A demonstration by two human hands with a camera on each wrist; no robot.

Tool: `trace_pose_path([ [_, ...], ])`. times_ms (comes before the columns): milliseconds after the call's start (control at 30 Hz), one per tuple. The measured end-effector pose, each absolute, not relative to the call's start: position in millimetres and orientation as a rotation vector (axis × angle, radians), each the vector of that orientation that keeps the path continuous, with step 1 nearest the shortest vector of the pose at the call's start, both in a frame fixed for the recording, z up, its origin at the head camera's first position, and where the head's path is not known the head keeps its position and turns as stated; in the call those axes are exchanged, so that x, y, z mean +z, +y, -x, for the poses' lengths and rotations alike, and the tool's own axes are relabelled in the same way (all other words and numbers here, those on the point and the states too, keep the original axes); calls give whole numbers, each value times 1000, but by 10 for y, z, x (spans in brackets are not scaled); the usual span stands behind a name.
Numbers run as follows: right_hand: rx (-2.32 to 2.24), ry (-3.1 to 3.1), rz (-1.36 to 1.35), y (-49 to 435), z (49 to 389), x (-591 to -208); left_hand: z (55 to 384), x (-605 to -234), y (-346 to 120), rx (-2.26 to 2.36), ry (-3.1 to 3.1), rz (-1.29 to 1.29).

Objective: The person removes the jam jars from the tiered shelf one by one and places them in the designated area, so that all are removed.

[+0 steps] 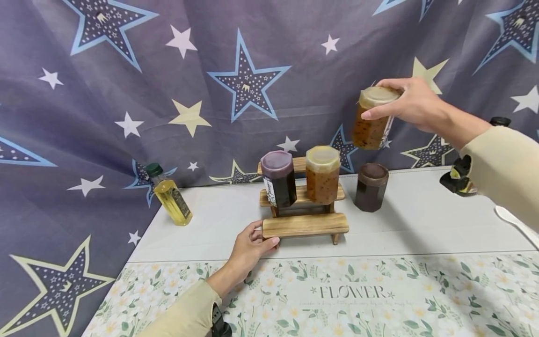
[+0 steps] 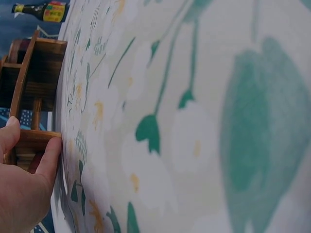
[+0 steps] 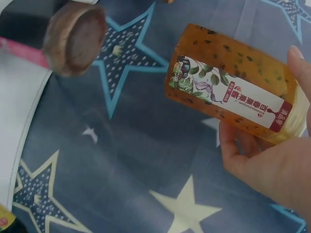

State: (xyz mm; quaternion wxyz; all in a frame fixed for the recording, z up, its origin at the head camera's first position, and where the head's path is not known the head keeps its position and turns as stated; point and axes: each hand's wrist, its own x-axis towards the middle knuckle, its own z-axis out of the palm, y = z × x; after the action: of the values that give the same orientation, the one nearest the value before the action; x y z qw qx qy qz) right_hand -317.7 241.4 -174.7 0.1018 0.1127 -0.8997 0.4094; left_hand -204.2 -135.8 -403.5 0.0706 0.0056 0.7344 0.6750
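Note:
My right hand point(image 1: 414, 105) grips a jar of amber jam with dark seeds point(image 1: 370, 128) near its lid, raised in front of the curtain. The jar's printed label point(image 3: 228, 92) shows in the right wrist view. At the left end of the lowest step of a wooden tiered rack point(image 1: 305, 225), my left hand point(image 1: 248, 248) pinches the wood between thumb and fingers, also seen in the left wrist view. Higher on the rack stand a dark jar with a purplish lid point(image 1: 280, 180) and a second amber jar point(image 1: 322, 178).
Right of the rack stands a dark brown-lidded jar point(image 1: 370, 188). An oil bottle with a green cap point(image 1: 172, 199) is at the left. Farther right are a dark bottle with a yellow label point(image 1: 461, 175), partly behind my sleeve, and a white spoon point(image 1: 515, 222). A starry curtain point(image 1: 202, 154) hangs behind.

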Motion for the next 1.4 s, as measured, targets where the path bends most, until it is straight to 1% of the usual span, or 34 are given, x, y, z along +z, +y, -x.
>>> trace_pose_path([
  [367, 1082, -2755, -195, 2780, 3127, -1875, 2056, -4067, -1368, 2055, 2190, -26],
  [733, 1055, -2757, -102, 3216, 3105, -2260, 2062, -4068, -1358, 2046, 2197, -23],
  [1400, 1060, -2772, -63, 3317, 3003, -2970, 2040, -4052, -1361, 2054, 2185, -19],
])
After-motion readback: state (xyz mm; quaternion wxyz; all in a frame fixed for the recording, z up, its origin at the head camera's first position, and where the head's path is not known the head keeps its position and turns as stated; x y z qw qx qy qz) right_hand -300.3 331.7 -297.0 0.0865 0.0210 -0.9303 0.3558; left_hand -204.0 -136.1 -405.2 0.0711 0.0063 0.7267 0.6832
